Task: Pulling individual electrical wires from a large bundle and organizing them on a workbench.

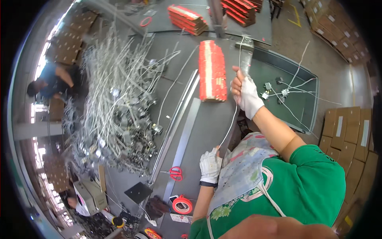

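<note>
A thin white cable [229, 133] stretches between my two gloved hands. My left hand [210, 165], in a white glove with bare fingertips, is closed on its lower part near my apron. My right hand [247, 93], gloved the same way, grips the cable higher up, beside a post wrapped in silver tape [246, 59]. From there the cable runs up along the post to a metal block [245, 42] at its top; how it ends there is too small to tell. Left of my right hand stands a stack with a red and white face [213, 71].
A large heap of cables with metal parts [123, 111] covers the table's left. A green bin [294, 67] at right holds several more. Red-handled scissors [175, 173], a red tape roll [182, 204] and a metal rail [175, 123] lie nearby. Cartons [346, 135] stand right; people work at left.
</note>
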Demonstrator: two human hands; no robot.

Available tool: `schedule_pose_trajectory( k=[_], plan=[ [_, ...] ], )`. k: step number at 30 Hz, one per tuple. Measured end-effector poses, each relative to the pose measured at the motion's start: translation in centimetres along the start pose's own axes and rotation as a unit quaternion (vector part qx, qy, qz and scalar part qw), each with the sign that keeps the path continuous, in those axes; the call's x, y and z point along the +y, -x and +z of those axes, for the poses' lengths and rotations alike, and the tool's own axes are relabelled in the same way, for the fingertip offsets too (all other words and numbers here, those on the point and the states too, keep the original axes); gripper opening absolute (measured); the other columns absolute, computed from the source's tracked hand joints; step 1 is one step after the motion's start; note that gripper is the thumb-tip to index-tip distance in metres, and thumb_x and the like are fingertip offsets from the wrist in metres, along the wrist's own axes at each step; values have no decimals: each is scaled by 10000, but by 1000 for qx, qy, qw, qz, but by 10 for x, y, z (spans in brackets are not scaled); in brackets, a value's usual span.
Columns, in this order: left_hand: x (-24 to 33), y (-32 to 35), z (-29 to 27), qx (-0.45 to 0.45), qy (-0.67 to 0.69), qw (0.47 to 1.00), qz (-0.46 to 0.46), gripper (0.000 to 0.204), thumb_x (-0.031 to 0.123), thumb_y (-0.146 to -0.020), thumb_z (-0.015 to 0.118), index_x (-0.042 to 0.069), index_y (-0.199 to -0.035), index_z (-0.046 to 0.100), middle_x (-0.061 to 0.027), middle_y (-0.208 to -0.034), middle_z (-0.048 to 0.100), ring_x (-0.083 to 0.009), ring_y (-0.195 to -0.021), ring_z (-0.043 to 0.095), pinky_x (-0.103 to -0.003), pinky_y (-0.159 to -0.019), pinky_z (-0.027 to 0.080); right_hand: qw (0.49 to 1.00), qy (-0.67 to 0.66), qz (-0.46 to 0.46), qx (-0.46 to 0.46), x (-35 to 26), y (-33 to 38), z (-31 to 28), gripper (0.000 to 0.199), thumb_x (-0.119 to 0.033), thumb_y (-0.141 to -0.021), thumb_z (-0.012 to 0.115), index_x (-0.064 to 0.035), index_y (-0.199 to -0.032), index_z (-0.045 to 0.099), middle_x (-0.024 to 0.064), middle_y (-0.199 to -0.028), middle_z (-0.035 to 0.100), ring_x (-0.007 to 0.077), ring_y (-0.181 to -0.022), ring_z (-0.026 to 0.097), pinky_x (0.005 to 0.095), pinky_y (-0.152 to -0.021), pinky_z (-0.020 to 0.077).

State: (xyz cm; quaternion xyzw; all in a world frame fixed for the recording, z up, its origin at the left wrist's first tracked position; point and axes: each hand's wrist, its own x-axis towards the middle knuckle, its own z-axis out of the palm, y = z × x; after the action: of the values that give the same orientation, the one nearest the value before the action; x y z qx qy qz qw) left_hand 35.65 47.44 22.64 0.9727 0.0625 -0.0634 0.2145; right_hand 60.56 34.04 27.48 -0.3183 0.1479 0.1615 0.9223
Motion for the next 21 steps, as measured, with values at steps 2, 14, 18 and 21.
schedule_pose_trajectory(
  k=[2,14,18,21],
  plan=[
    [20,-36,4,69,20,995,66,383,120,-724,600,127,-1105,564,-92,-730,562,-288,-718,539,-401,-665,437,999,-48,-3,20,-5,-24,-24,256,-271,-908,478,-96,-1091,442,-51,-533,249,50,-441,232,184,-359,207],
    [86,-182,58,43,337,940,-40,312,66,-790,567,50,-1101,592,-102,-749,582,-204,-683,564,-282,-671,451,968,41,130,212,2,-114,-118,216,-182,-867,482,-71,-1051,500,19,-615,461,122,-469,408,245,-426,361],
    [95,-195,55,78,318,945,4,280,42,-783,556,47,-1058,612,-103,-749,559,-224,-690,551,-291,-660,448,726,591,-325,132,-9,-90,-109,314,-151,-779,556,11,-1047,546,192,-847,601,293,-762,604,347,-676,477],
    [89,-197,66,105,282,954,6,210,42,-756,560,23,-956,619,-132,-785,561,-287,-742,569,-350,-677,455,810,574,-108,-62,-15,-73,-69,308,-229,-785,568,-6,-996,591,151,-856,626,198,-784,604,320,-689,467]
  ],
)
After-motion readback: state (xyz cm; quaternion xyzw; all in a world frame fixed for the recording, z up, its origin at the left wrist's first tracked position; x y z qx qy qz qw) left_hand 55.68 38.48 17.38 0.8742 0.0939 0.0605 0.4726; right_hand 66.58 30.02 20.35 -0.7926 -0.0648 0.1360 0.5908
